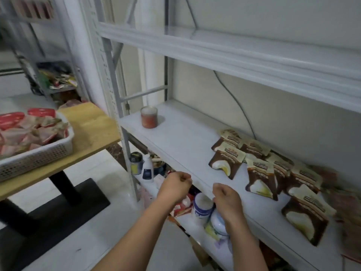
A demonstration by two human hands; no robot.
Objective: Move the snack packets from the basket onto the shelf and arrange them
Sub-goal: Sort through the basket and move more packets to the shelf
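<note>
A white perforated basket (37, 156) stands on a wooden table at the left, filled with several red and pale snack packets (33, 132). On the white shelf (181, 137) at the right lie several brown and cream snack packets (259, 169), spread flat in loose rows. My left hand (175, 185) hovers in front of the shelf's front edge with its fingers loosely curled and nothing in it. My right hand (226, 198) is beside it, just at the shelf edge, fingers also curled and empty.
A red-labelled can (149, 117) stands at the shelf's back left. The lower shelf holds bottles, a white jar (202, 207) and other containers. The wooden table (91, 130) has a black pedestal base. A second rack with goods stands at the far left.
</note>
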